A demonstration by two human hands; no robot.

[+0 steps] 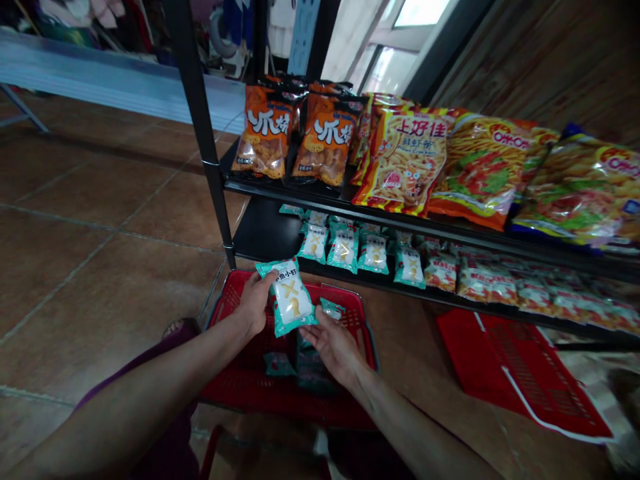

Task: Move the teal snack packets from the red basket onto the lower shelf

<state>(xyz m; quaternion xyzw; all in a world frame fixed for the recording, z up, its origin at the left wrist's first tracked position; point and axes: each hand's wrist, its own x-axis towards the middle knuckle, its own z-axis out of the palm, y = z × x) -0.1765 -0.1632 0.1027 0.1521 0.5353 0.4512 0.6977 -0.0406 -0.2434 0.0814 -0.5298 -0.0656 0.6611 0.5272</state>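
Note:
A teal and white snack bag [290, 297] is held tilted over a red shopping basket [367, 327]. My left hand [257, 300] is closed on the bag's upper left edge, thumb on the front. At the lower right corner, my right hand [333, 340] pinches the same bag. Inside the basket lie several more teal bags [280, 364], partly hidden by my hands and the held bag. On the lower shelf behind, matching teal bags [343, 247] stand in rows.
A black shelf rack [207, 133] rises just beyond the basket. Its upper shelf bears orange snack bags [323, 137], prawn cracker bags [407, 160] and noodle snack bags [480, 160]. Red and white packets [480, 279] fill the lower shelf's right. Another red basket [525, 373] lies on the floor at right.

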